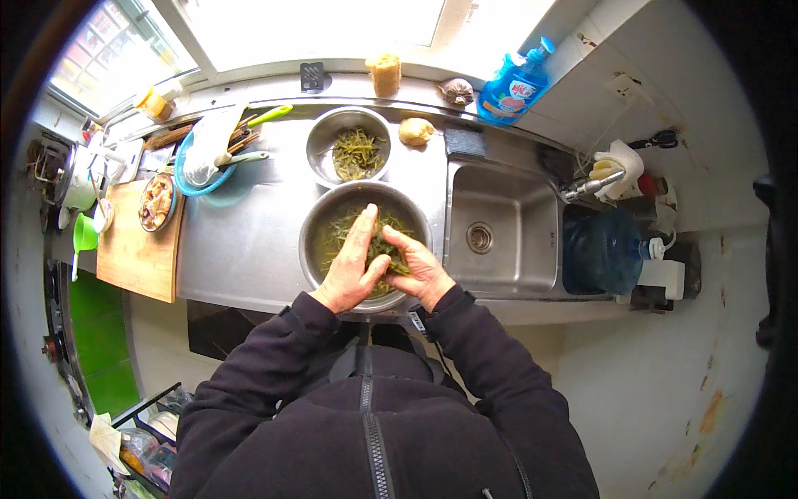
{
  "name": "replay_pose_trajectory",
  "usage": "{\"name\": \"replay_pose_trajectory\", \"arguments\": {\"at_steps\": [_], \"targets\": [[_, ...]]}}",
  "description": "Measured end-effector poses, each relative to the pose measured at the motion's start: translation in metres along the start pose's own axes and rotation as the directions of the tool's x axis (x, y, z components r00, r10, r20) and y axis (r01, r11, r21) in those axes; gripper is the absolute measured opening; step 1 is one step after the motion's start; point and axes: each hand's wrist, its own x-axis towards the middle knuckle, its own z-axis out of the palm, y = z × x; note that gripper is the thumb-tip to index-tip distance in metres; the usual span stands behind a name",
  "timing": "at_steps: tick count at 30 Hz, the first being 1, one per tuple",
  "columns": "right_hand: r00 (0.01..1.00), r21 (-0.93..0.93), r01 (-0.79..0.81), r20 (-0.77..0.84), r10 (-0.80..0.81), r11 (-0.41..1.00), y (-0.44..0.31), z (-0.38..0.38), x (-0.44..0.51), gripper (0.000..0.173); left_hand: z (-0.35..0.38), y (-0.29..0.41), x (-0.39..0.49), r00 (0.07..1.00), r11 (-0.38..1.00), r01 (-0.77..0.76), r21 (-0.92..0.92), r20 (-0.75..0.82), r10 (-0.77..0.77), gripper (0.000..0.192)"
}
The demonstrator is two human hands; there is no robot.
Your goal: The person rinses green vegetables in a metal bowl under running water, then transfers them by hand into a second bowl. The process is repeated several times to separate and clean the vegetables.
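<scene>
Both hands are over a large stainless steel bowl (303,240) that holds greenish liquid and shredded green vegetable strips. A clump of wet green strips (381,248) sits between my palms. My left hand (350,265) presses on it from the left, its fingers straight and pointing away from me. From the other side my right hand (419,265) cups the clump, thumb and fingers bent around it. Just behind stands a smaller stainless steel bowl (317,163) with more green strips (358,155) in it.
At right is a steel sink (511,262) with a faucet (592,186) and a large blue water bottle (601,252). A potato-like tuber (416,131) lies behind the bowls. Leftward are a blue basket (206,187) of utensils, a wooden cutting board (137,265) and a food bowl (157,203).
</scene>
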Motion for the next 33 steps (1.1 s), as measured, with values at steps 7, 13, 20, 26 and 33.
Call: {"name": "replay_pose_trajectory", "arguments": {"at_steps": [7,13,20,26,33], "targets": [[0.967,-0.217,0.233,0.16,-0.2,0.948,-0.09,0.001,-0.026,0.036,-0.024,-0.037,-0.012,0.979,0.974,0.195,0.113,-0.091,-0.185,0.052],[0.785,-0.938,0.211,-0.006,-0.62,0.276,-0.144,-0.038,0.018,0.053,-0.026,-0.065,-0.041,0.916,0.908,0.396,0.133,-0.124,-0.382,0.054],[0.666,-0.811,-0.115,0.365,-0.65,-0.574,-0.158,-0.075,0.098,0.07,-0.021,-0.064,-0.051,0.865,0.862,0.5,0.084,-0.094,-0.492,0.06],[0.778,-0.752,-0.119,0.335,-0.531,-0.649,-0.157,-0.074,0.108,0.076,-0.019,-0.061,-0.053,0.866,0.869,0.492,0.052,-0.131,-0.482,0.057],[0.739,-0.794,0.161,0.49,-0.461,-0.586,-0.113,-0.005,0.05,0.035,-0.011,-0.084,-0.026,0.904,0.898,0.417,0.14,-0.168,-0.393,0.062]]}}
